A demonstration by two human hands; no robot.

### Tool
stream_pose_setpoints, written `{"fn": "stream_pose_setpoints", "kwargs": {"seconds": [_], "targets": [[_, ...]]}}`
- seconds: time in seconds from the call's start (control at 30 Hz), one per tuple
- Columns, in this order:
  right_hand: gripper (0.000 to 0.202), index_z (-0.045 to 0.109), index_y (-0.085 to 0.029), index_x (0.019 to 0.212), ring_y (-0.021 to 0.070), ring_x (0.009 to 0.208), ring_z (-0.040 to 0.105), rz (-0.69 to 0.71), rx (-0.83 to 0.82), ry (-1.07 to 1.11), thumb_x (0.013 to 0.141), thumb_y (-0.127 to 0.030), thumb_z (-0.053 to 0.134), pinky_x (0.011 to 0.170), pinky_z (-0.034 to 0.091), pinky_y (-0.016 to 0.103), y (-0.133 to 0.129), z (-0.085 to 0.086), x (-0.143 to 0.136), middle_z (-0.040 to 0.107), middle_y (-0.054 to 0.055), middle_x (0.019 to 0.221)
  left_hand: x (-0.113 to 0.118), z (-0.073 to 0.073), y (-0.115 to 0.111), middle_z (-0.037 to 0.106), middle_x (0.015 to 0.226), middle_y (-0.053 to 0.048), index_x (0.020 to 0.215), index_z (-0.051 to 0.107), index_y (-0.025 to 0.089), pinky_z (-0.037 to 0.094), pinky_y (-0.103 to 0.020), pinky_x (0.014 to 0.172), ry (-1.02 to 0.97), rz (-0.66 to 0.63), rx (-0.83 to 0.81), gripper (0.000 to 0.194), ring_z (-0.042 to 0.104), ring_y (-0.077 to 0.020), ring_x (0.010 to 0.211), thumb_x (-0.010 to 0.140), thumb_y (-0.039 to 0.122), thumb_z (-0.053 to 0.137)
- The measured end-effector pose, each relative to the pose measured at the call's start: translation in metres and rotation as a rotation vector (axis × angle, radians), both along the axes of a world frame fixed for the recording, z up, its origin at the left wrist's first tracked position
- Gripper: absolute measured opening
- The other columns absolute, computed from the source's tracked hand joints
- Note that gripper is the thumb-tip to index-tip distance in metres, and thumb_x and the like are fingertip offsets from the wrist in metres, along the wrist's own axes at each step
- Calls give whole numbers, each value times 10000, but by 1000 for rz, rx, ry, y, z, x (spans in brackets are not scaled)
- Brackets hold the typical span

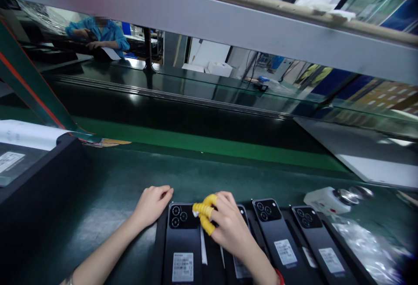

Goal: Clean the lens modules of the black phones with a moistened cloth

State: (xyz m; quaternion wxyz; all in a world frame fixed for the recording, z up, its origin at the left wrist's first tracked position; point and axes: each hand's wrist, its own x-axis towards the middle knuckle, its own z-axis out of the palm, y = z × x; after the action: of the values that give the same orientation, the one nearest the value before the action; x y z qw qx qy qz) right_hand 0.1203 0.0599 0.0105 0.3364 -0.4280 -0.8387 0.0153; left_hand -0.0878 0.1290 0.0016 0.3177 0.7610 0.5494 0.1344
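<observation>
Tabletop: dark green tabletop (107, 189) under my grips.
Tray: black tray (158, 250) flat beneath both grips, carrying a row of phones.
Beyond right grip: small white device (326, 201), then clear plastic wrap (365, 243) lying nearer me.
Left of left grip: black bin (39, 176) at the tabletop's edge.
</observation>
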Motion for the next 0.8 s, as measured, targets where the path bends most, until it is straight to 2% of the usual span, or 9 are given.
{"fn": "stream_pose_setpoints", "kwargs": {"seconds": [0.1, 0.2, 0.27, 0.43, 0.53, 0.63, 0.7, 0.8], "targets": [[218, 612, -195, 1075, 180, 757, 446, -90, 58, 102, 906, -125, 494, 689, 351, 322, -1, -8, -7, 549, 55, 832, 1, 1, 0, 369, 531, 8, 565, 312, 192, 198, -270, 586, -3, 4, -3, 351, 367, -151, 536, 830, 417, 265], [208, 631, -178, 1020, 182, 757, 445, -3, 64, 44, 901, -100, 479, 714, 362, 330, -2, -12, -25, 555, 61, 829, 1, 2, 0, 381, 532, 8, 566, 322, 192, 207, -267, 589, -8, 5, -4, 349, 382, -151, 538, 828, 415, 265], [209, 643, -163, 983, 191, 763, 446, 1, 96, -36, 895, -89, 468, 756, 362, 359, 0, -13, -29, 559, 68, 821, 2, 2, -1, 386, 533, 7, 567, 324, 192, 211, -265, 592, -8, 7, -3, 345, 389, -152, 540, 826, 411, 266], [252, 626, -168, 1066, 200, 776, 445, -191, 122, -37, 893, -96, 457, 753, 356, 358, 6, -13, -14, 539, 68, 813, 3, 1, -2, 378, 525, 6, 561, 322, 191, 198, -270, 586, -4, 17, -7, 343, 383, -152, 534, 825, 405, 277], [238, 631, -183, 1023, 191, 781, 445, -119, 134, 3, 885, -87, 462, 757, 360, 347, 2, -12, -24, 545, 60, 825, 4, 0, -2, 386, 527, 5, 560, 336, 191, 196, -271, 585, -10, 26, -9, 343, 390, -152, 534, 824, 401, 275], [248, 647, -175, 866, 195, 772, 445, -48, 146, -60, 855, -43, 437, 772, 358, 358, 4, -12, -43, 554, 61, 798, 3, -2, -1, 390, 525, 5, 560, 341, 193, 199, -269, 580, -20, 27, -11, 345, 390, -152, 530, 822, 408, 276], [260, 652, -164, 824, 205, 758, 438, -112, 140, -104, 839, -29, 430, 752, 355, 362, 9, -11, -47, 548, 68, 762, 2, -2, 0, 407, 535, 4, 566, 351, 194, 209, -267, 582, -33, 18, -12, 345, 406, -154, 540, 824, 410, 276], [281, 654, -154, 941, 205, 753, 434, -202, 125, -96, 843, -21, 427, 740, 355, 361, 14, -7, -39, 548, 71, 774, 1, -2, 0, 443, 547, 0, 574, 367, 195, 225, -266, 593, -52, 11, -13, 360, 446, -160, 560, 836, 418, 261]]}}
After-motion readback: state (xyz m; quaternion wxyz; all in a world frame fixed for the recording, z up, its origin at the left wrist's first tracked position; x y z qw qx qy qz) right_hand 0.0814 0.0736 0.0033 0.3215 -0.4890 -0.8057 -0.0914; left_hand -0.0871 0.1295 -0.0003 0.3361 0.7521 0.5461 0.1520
